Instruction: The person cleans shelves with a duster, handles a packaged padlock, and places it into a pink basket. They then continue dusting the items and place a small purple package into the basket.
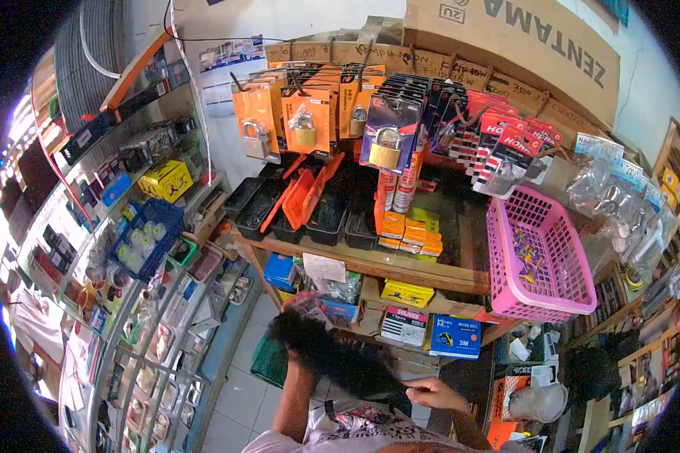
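A black, fluffy duster (340,362) stretches slantwise across the bottom middle of the view, in front of my shirt. My right hand (427,392) is closed around its thin handle end at the lower right. My left forearm rises from below, and the duster's dark fibres cover most of my left hand (300,364), fingers included. Just above the duster's upper left end, a clear, reddish plastic packet (307,303) shows close to where that hand is; whether my left hand holds it I cannot tell.
Carded padlocks (304,130) hang over a wooden shelf (355,260) with black bins (329,215). A pink basket (499,260) stands at its right end. Below are a blue box (455,336) and a yellow box (408,293). A glass display case (140,355) lines the left.
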The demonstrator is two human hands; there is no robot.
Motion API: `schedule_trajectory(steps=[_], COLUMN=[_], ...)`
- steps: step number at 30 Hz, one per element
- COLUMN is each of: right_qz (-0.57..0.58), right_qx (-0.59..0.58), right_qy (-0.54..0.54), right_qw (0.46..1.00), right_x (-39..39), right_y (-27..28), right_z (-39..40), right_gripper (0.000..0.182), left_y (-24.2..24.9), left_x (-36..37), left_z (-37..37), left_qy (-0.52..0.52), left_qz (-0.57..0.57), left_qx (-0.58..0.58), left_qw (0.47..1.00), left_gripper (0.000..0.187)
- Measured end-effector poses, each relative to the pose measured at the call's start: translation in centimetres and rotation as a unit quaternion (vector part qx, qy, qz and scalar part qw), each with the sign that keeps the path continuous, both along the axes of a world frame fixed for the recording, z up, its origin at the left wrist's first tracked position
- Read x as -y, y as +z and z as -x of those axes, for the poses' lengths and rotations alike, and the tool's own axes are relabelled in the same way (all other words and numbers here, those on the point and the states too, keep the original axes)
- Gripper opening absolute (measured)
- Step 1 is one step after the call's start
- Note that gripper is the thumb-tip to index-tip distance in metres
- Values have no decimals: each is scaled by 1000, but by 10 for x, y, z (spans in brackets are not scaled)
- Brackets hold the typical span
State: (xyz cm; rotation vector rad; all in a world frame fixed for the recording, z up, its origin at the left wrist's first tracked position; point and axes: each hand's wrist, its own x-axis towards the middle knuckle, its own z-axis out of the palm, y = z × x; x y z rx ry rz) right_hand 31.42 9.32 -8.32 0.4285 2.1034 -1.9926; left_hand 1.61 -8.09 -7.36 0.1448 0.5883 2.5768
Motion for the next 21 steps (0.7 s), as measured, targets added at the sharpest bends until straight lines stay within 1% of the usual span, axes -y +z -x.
schedule_trajectory(steps=[2, 4, 5, 6, 7, 8, 9, 11, 13, 14, 16, 17, 19, 20, 21], right_qz=[11, 85, 121, 88, 55, 23, 24, 29, 37, 41, -36, -75, -68, -65, -79], right_qx=[-25, -22, -20, 6, 33, 60, 32, -25, -3, 7, -46, -73, -72, -71, -73], right_qy=[-13, -28, -36, -23, -11, 2, -6, -22, -13, -9, -19, -23, -44, -55, -49], right_qw=[1000, 996, 992, 996, 998, 998, 999, 999, 999, 999, 998, 994, 994, 994, 993], right_x=[0, -2, -2, -3, -4, -5, -3, 1, 3, 3, 8, 10, 12, 13, 12], right_y=[-1, -8, -11, -7, 0, 4, 2, -4, 1, 5, 8, 9, 6, 2, -3], right_z=[-1, -3, -5, -6, -4, -4, -5, -6, -8, -8, -5, -3, 0, 1, 1], right_gripper=[40, 42, 43, 44, 45, 46, 47, 48, 47, 46, 43, 42, 41, 40, 40], left_y=[-10, -6, -13, -35, -67, -74, -63, -22, -4, -7, -19, -21, -5, 39, 38], left_x=[0, -3, -4, -3, -2, 1, 2, 5, 5, 4, -1, -2, -7, -12, -15], left_z=[5, 4, 8, 19, 34, 36, 32, 15, 10, 13, 26, 33, 42, 25, 33], left_qy=[-8, 19, -24, -67, -109, -107, -85, -39, -18, 19, 93, 57, -19, -15, -20], left_qz=[11, 33, -21, -74, -128, -116, -69, 65, 111, 88, 40, 14, -33, -17, -1], left_qx=[-12, 39, 3, -33, -67, -66, -34, 58, 97, 94, 90, 73, 39, 61, 38], left_qw=[1000, 999, 999, 994, 983, 985, 993, 995, 989, 991, 991, 996, 999, 998, 999], left_gripper=[43, 41, 37, 32, 29, 29, 29, 30, 33, 36, 41, 47, 57, 60, 82])
